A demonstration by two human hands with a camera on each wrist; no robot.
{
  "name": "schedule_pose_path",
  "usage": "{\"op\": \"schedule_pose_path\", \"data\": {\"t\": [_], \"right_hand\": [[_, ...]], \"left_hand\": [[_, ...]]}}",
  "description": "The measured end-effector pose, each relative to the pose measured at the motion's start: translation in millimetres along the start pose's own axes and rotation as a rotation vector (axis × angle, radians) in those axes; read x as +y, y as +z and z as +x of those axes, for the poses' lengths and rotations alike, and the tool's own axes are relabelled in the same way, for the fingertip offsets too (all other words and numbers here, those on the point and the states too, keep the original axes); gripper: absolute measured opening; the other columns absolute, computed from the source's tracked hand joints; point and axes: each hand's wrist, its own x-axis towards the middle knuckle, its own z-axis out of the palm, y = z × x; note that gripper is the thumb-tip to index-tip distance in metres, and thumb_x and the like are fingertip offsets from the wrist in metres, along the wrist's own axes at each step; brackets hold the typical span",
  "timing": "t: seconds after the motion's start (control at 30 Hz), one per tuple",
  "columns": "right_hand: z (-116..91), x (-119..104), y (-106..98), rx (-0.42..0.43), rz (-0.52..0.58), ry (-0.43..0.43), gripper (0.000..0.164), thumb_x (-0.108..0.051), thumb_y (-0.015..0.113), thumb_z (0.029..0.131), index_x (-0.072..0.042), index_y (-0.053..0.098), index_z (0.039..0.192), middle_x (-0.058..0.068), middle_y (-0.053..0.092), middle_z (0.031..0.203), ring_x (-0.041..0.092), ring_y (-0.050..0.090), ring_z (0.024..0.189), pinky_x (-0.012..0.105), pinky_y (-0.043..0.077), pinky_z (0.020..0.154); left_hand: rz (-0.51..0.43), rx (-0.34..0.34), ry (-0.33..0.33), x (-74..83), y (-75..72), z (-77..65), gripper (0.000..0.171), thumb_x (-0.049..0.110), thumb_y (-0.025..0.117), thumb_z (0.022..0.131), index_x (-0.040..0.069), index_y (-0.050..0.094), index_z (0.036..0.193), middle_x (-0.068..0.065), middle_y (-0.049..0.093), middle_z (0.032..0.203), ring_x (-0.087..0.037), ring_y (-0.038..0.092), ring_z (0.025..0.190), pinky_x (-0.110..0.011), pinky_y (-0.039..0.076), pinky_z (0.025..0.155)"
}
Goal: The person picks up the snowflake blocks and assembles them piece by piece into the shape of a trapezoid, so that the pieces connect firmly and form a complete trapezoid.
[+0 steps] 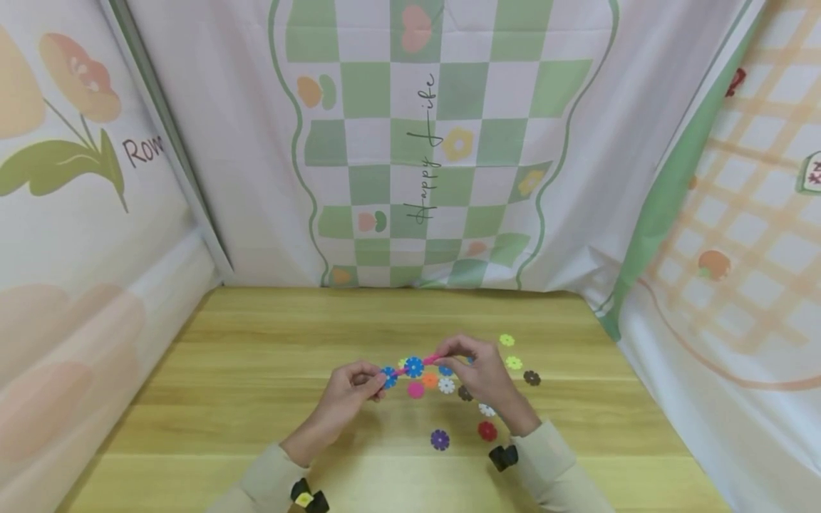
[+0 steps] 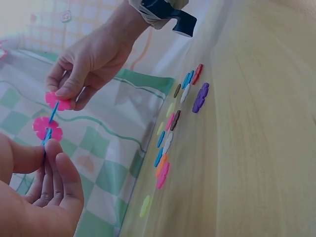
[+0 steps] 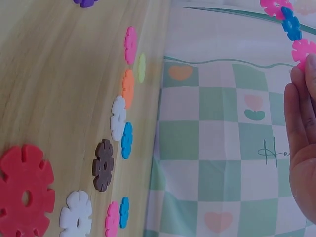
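Observation:
A short chain of interlocking flower-shaped plastic discs, blue and pink by turns, stretches between both hands above the table. My left hand (image 1: 349, 392) pinches the blue disc (image 1: 388, 377) at its left end between thumb and fingers. At the other end, thumb and fingertips of my right hand (image 1: 477, 367) grip a pink disc (image 2: 58, 101). Between them a second pink disc (image 2: 48, 129) and a blue disc (image 1: 413, 367) are slotted together. Below the chain lie loose discs: pink (image 1: 416, 390), orange (image 1: 430, 380) and white (image 1: 446, 385).
More loose discs are scattered over the wooden table (image 1: 256, 420): purple (image 1: 440, 439) in front, red (image 1: 487, 431) under the right wrist, dark brown (image 1: 532, 377) and yellow-green (image 1: 507, 340) farther right. Printed cloth (image 1: 250, 142) hangs behind the table and along both sides.

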Motion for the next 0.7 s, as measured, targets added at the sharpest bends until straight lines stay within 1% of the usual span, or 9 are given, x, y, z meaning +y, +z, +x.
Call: {"op": "schedule_pose_path", "data": {"t": [0.13,0.23,0.4,0.47,0.6,0.7], "right_hand": [[-1.8,1.4,0.4,0.006,0.009,0.002,0.017,0.01,0.075,0.09,-0.005,0.073,0.098,0.014,0.078,0.094,0.01,0.077,0.09,0.028,0.065,0.085],[-3.0,2.7,0.6,0.015,0.018,0.002,0.015,0.009,0.075,0.09,-0.005,0.073,0.098,0.014,0.078,0.093,0.012,0.077,0.089,0.027,0.065,0.084],[-4.0,3.2,2.2,0.048,0.053,0.003,0.015,0.01,0.075,0.09,-0.003,0.073,0.097,0.016,0.077,0.092,0.012,0.077,0.087,0.026,0.065,0.082],[-4.1,3.1,4.1,0.061,0.061,0.003,0.016,0.011,0.075,0.089,-0.003,0.073,0.096,0.016,0.077,0.091,0.012,0.077,0.087,0.026,0.065,0.082],[-2.7,1.7,7.3,0.049,0.033,-0.013,0.019,0.013,0.076,0.088,-0.004,0.074,0.096,0.015,0.078,0.091,0.016,0.078,0.085,0.028,0.066,0.082],[-1.2,-1.9,5.0,0.012,-0.025,0.015,0.02,0.011,0.078,0.087,-0.007,0.074,0.096,0.01,0.079,0.092,0.017,0.078,0.087,0.029,0.066,0.084]], "left_hand": [[0.0,-0.027,0.0,-0.1,0.7,1.3,0.025,0.013,0.068,0.104,-0.009,0.066,0.114,-0.012,0.073,0.097,-0.019,0.07,0.089,-0.029,0.064,0.084],[-0.005,-0.04,0.0,-0.3,1.3,3.1,0.026,0.015,0.068,0.105,-0.008,0.066,0.115,-0.01,0.073,0.098,-0.017,0.07,0.089,-0.032,0.065,0.087],[-0.018,-0.032,-0.002,-1.8,5.0,6.6,0.024,0.014,0.068,0.104,-0.008,0.067,0.114,-0.007,0.072,0.097,-0.017,0.072,0.089,-0.035,0.065,0.09],[-0.013,-0.028,-0.006,-3.5,6.8,7.1,0.023,0.014,0.068,0.104,-0.007,0.067,0.114,-0.009,0.073,0.097,-0.016,0.072,0.088,-0.036,0.066,0.089],[-0.013,-0.029,-0.034,-9.8,9.0,7.7,0.022,0.013,0.068,0.104,-0.007,0.068,0.113,-0.009,0.074,0.096,-0.014,0.073,0.087,-0.035,0.066,0.089],[-0.025,-0.066,-0.049,-15.1,7.5,8.7,0.023,0.012,0.067,0.104,-0.008,0.067,0.115,-0.006,0.074,0.096,-0.013,0.073,0.088,-0.034,0.065,0.09]]}}
